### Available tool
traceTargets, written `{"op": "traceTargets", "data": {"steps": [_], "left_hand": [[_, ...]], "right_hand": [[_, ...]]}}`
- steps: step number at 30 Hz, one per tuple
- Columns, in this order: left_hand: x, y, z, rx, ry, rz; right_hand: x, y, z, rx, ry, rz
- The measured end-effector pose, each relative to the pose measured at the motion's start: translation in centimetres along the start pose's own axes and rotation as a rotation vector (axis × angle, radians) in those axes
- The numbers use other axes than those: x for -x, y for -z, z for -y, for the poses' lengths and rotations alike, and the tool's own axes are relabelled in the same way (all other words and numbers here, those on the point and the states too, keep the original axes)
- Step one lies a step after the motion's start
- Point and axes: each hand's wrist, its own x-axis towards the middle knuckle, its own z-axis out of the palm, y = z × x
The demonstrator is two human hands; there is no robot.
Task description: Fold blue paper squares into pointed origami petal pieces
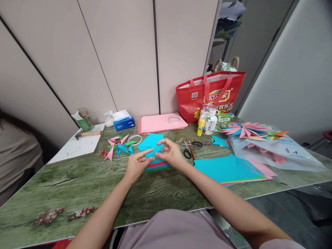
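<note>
A sheet of blue paper [150,141], with a crease line and a slanted folded corner, is held up in front of me. My left hand [140,162] pinches its lower left edge. On the lower right side, my right hand [170,154] grips the same sheet between thumb and fingers. Just beneath lies a small stack of coloured paper [157,168], partly hidden by my hands. Several folded paper pieces in pink, red, green and blue [122,147] lie to the left, beside a roll of tape [135,140]. Black-handled scissors [187,153] and a red pencil [192,152] are right of my right hand.
Pink sheets [155,123] with another tape roll [173,119] lie at the back. A glue stick [200,128], white bottle [210,122] and red bag [190,100] stand back right. Blue sheets [228,167] and a paper flower [243,130] lie right; a hammer [89,134] left. A person sits far left.
</note>
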Motion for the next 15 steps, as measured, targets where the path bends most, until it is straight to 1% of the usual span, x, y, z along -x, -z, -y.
{"op": "traceTargets", "data": {"steps": [3, 9, 12, 15], "left_hand": [[-0.09, 0.22, -0.2, 0.028, 0.006, 0.015], [-0.41, 0.52, -0.38, 0.089, 0.038, 0.024], [-0.49, 0.7, -0.47, 0.129, 0.063, 0.032], [-0.53, 0.91, -0.61, 0.153, 0.108, 0.052]], "right_hand": [[-0.33, 0.21, -0.12, -0.089, -0.029, 0.029], [-0.77, 0.81, -0.26, -0.355, -0.116, 0.109], [-0.82, 0.94, -0.27, -0.411, -0.134, 0.136], [-0.91, 0.87, -0.27, -0.438, -0.163, 0.116]]}}
